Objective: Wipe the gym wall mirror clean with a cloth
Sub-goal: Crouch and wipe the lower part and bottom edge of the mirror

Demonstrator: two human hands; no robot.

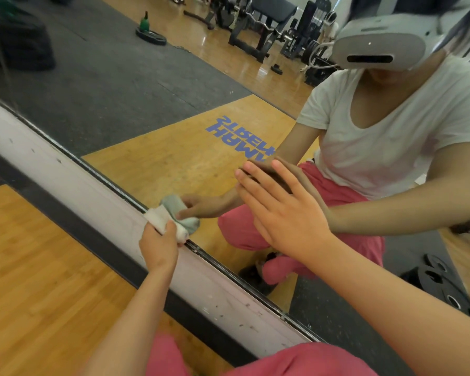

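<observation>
The wall mirror (147,109) fills the upper part of the view and runs diagonally down to the right. My left hand (158,244) grips a bunched white cloth (158,218) and presses it against the mirror's bottom edge, where glass meets the white ledge (73,183). My right hand (280,210) lies flat on the glass with its fingers spread, to the right of and above the cloth. The mirror shows my crouching reflection in a white shirt and pink trousers.
A wooden floor (38,267) lies below the ledge at the left, with a dark strip along the wall base. My pink-clad knees (296,359) fill the bottom. Reflected in the glass are black weight plates (440,283), a plate with a green object (150,33) and gym machines (258,25).
</observation>
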